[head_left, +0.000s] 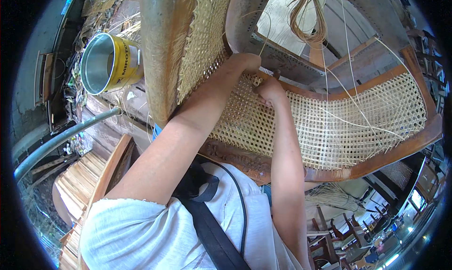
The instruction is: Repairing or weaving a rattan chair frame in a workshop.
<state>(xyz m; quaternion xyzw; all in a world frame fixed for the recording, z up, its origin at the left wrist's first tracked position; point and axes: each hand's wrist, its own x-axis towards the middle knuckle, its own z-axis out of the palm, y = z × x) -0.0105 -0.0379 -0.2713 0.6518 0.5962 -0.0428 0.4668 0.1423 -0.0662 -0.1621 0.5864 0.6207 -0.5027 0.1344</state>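
Left side's tight: there's a yellow bucket (pixel 126 65) beyond the thick wooden upright (pixel 162 58), and the left hand (pixel 247 62) bends in beside it, fingers hidden, so can't tell their state. The right hand (pixel 270 92) has fingers curled narrow at the woven cane panel (pixel 329 124) in front of the torso, maybe on a strand, can't tell; I'd guess it's mid-weaving and calls for pulling snug. More elbow room rightward, minding loose strands (pixel 348 94) and the curved wooden rim (pixel 376 165).
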